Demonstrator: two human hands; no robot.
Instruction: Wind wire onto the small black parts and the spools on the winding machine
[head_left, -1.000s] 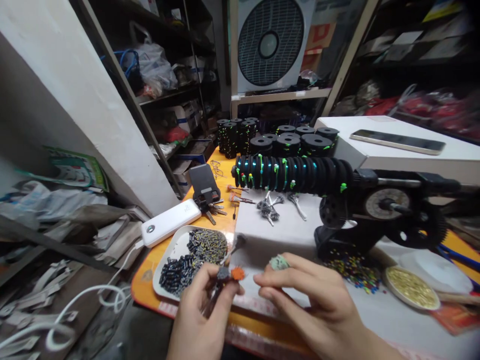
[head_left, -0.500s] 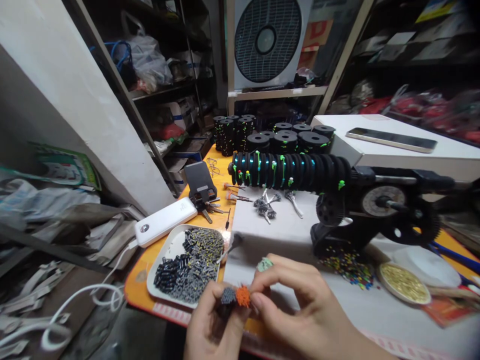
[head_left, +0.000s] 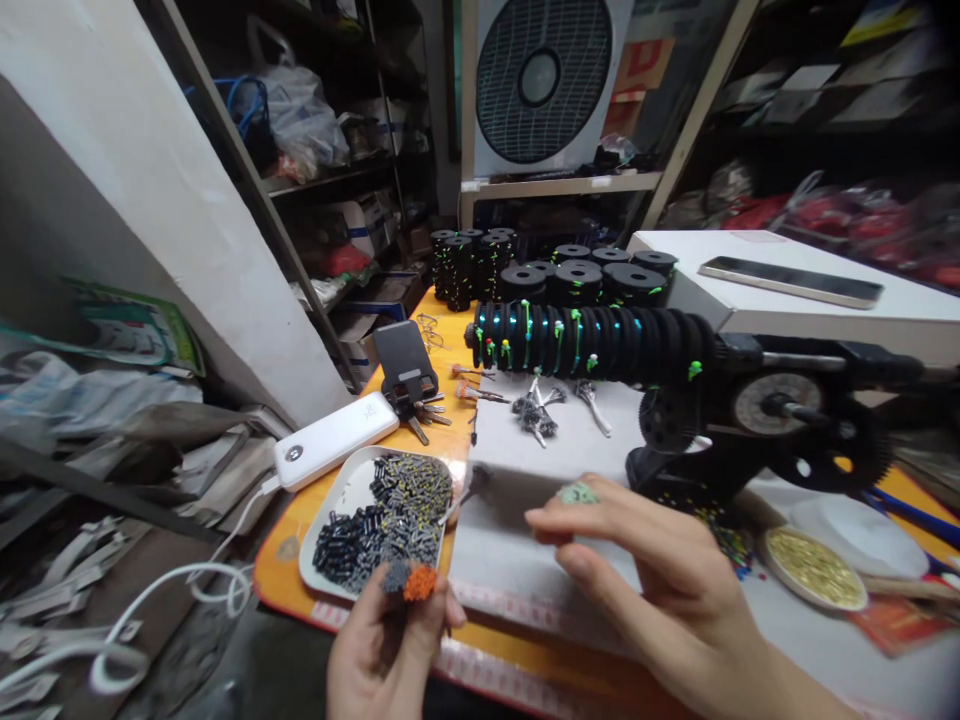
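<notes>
Pinched in my left hand (head_left: pixel 394 630) are two small bundles side by side, a dark grey bundle (head_left: pixel 394 576) and a bright orange bundle (head_left: pixel 420 583). Their lower parts are hidden by my fingers. The hand is at the near edge of a white tray (head_left: pixel 306 556) of small grey, black and yellowish tube-like pieces (head_left: pixel 420 490). My right hand (head_left: pixel 637 570) hovers over the white sheet with thumb and fingers apart, holding nothing. A pale green wrap (head_left: pixel 577 493) is around one of its fingers.
A horizontal rod of black spools (head_left: pixel 592 340) with green threads is mounted on a geared black winder (head_left: pixel 776 405). Nearby are white-handled tufts (head_left: pixel 537 412), a dish of gold pieces (head_left: pixel 816 568), a power bank (head_left: pixel 336 440), keys (head_left: pixel 424 420) and a phone (head_left: pixel 791 281) on a white box.
My right hand has come away from the bundles, moving right and opening. My left hand has shifted left with both bundles, closer to the tray. The view has shifted slightly.
</notes>
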